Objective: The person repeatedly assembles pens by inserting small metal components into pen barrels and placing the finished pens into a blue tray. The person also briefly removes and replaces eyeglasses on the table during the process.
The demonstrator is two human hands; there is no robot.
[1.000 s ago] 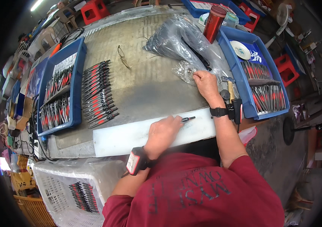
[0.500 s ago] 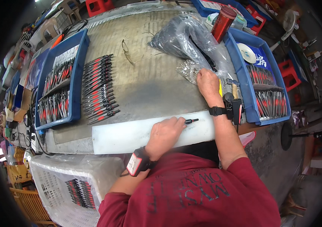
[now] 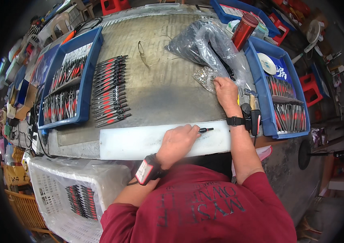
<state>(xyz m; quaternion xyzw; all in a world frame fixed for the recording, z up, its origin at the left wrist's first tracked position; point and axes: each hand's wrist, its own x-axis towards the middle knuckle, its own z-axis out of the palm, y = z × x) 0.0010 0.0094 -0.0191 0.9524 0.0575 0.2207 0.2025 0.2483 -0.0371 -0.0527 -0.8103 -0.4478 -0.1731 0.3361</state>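
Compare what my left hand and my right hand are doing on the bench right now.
The left hand rests on the white board at the near edge, gripping a small black piece whose tip pokes out; the right hand reaches farther up, fingers down on a small clear bag of tiny parts. The left hand is closed around its piece; the right hand lies flatter. Both wrists wear a strapped band.

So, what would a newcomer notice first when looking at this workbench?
Probably the neat row of black-and-red tools laid out on the grey table, beside a blue tray full of the same. Next, the left hand holding a small black part on a white board at the near edge. The right hand reaches into a small clear bag further back.
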